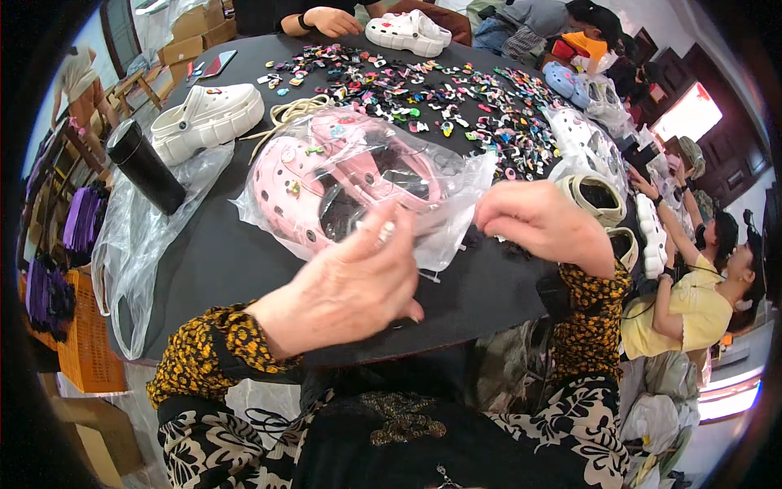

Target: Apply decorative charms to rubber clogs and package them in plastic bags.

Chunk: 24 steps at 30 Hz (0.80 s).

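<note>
A pair of pink clogs [281,175] with holes and small charms lies inside a clear plastic bag [456,191] in the middle of the table. My left hand [346,285] is at the bag's near side, fingers curled against the plastic; a white band wraps one finger. Its fingertips are partly hidden. At the bag's right edge, my right hand [542,220] is closed in a pinch on the plastic. Beyond the bag, many small colourful shoe charms [440,98] are spread over the black table [220,277]. A beige cord [297,110] lies just behind the clogs.
At left stand a white clog [208,118], a black bottle [147,167] and an empty plastic bag [130,269]. Beige clogs [599,200] and more shoes line the right edge. Across the table, a person's hand [332,21] is near white clogs [407,33]. Others work at right.
</note>
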Available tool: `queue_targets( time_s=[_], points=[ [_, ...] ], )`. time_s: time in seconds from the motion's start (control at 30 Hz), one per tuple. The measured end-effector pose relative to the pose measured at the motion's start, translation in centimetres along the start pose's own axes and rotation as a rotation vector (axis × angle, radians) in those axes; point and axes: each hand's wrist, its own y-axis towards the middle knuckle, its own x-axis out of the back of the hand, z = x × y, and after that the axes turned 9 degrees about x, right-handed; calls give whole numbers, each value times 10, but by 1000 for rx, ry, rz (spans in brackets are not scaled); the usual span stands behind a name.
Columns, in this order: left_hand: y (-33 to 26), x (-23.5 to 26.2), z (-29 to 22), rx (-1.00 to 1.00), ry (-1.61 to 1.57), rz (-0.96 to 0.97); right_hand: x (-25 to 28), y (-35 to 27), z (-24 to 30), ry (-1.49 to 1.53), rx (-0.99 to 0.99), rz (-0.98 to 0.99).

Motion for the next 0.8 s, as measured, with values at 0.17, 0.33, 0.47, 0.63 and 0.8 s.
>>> queue_targets(
  time_s=[0.17, 0.33, 0.47, 0.63, 0.8],
  points=[
    [-4, 0, 13, 184, -42, -126, -14, 1, 13, -130, 118, -363],
    [-9, -3, 10, 258, -34, -92, -35, -8, 16, -233, 39, -543],
    [-11, 0, 11, 278, -59, -118, -46, -23, 0, -95, 9, -243],
    [-11, -1, 12, 317, -56, -119, -66, 2, -1, -97, 103, -228],
    [-7, -1, 7, 329, -100, -144, -86, 42, -3, -164, 274, -494]
  ],
)
